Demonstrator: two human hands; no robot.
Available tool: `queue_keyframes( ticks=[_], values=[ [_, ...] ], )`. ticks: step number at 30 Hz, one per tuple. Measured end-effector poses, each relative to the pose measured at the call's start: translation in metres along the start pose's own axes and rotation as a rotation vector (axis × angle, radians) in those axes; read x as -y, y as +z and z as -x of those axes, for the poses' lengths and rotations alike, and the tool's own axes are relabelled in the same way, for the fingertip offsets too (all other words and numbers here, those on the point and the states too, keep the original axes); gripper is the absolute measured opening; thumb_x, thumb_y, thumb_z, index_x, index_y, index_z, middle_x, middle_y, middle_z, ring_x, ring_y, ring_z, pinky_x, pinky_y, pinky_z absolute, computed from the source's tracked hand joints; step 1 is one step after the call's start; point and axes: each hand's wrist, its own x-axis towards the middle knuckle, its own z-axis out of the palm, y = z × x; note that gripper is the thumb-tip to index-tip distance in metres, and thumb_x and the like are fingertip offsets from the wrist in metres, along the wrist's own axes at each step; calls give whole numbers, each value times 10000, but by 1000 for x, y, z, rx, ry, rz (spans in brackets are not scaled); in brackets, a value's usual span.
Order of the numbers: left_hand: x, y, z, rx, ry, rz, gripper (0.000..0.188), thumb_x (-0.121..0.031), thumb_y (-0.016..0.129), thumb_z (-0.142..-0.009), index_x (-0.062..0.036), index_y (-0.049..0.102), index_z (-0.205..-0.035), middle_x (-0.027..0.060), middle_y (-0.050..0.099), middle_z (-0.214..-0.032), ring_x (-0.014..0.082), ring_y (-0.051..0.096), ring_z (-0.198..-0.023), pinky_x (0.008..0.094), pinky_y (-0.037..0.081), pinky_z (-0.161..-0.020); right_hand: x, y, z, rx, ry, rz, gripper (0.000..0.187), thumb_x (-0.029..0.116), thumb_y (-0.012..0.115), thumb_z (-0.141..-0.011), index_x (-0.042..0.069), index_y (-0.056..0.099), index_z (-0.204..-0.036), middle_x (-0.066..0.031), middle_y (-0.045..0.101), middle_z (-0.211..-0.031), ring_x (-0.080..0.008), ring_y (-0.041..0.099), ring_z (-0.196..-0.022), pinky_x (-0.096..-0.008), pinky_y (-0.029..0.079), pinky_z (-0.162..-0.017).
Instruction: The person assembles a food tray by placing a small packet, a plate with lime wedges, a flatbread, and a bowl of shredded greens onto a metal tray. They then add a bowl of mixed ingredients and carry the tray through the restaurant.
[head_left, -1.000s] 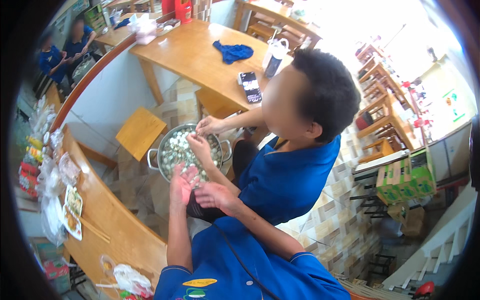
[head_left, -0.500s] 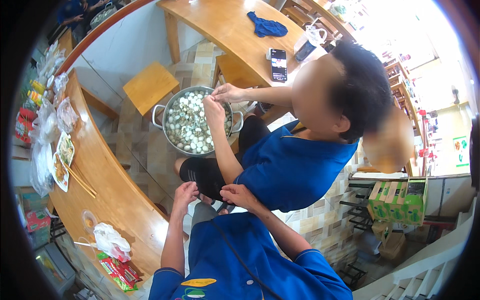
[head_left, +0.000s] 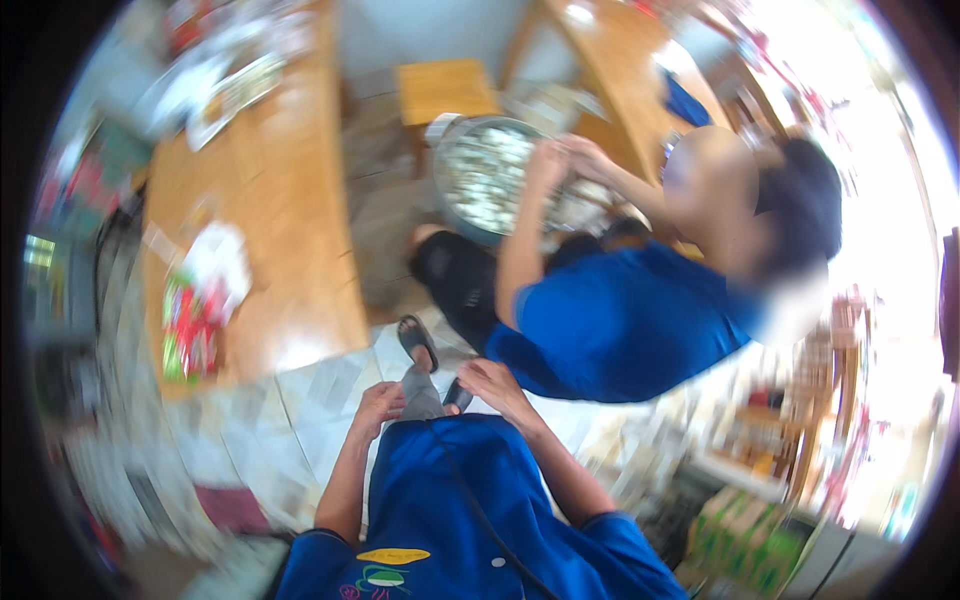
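Observation:
My left hand [head_left: 382, 403] hovers in front of my belly with loosely bent fingers, holding nothing I can see. My right hand [head_left: 497, 388] is beside it, fingers stretched forward and apart from any object. Below them are a foot in a dark sandal [head_left: 418, 345] and a grey trouser leg [head_left: 420, 392]. Ahead, a seated person in a blue shirt [head_left: 630, 325] keeps both hands [head_left: 550, 165] together over the right side of a large metal pot [head_left: 470, 232]. Small white eggs [head_left: 490, 170] fill the pot. Motion blur hides what that person's fingers hold.
A wooden table [head_left: 290, 270] on the left carries a white plastic bag [head_left: 215, 262], a red and green packet [head_left: 190, 330] and a food tray [head_left: 235, 100]. A wooden stool [head_left: 447, 88] stands behind the pot. Another table [head_left: 625, 75] is far right; green cartons [head_left: 745, 540] sit lower right.
My view has swung left, so the pot and the seated person appear farther right. My hands stay before my belly, their fingers looser than before. The seated person still works over the pot.

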Motion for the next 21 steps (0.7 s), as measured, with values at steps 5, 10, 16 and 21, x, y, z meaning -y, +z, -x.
queue_keyframes(
  ticks=[5,10,16,21],
  values=[
    [116,-63,48,-326,-24,296,510,-461,635,-779,-1,564,-988,86,581,-868,177,582,-761,308,478,-624,-17,53,12,135,-34,176,354,267,595,-849,-35,590,-1033,-89,630,-828,-125,605,-747,-223,480,-639],
    [206,-132,100,-539,51,391,522,-484,625,-769,-1,572,-957,77,571,-822,182,578,-738,319,480,-608,-20,134,13,257,15,402,405,260,606,-836,-76,568,-1059,-141,643,-878,-181,631,-788,-263,503,-669],
    [326,-232,194,-691,61,862,435,-426,619,-797,-20,578,-949,92,607,-823,175,587,-669,298,479,-570,-10,311,10,449,-506,1000,493,333,609,-790,-55,560,-1090,-250,595,-1029,-347,590,-932,-382,459,-834],
    [384,-353,277,-864,69,1095,457,-378,613,-825,1,528,-1066,116,583,-921,190,598,-772,317,511,-632,-56,417,-34,679,-423,1322,542,408,567,-795,-55,572,-1078,-265,581,-1047,-378,555,-1011,-412,429,-888]
  ],
)
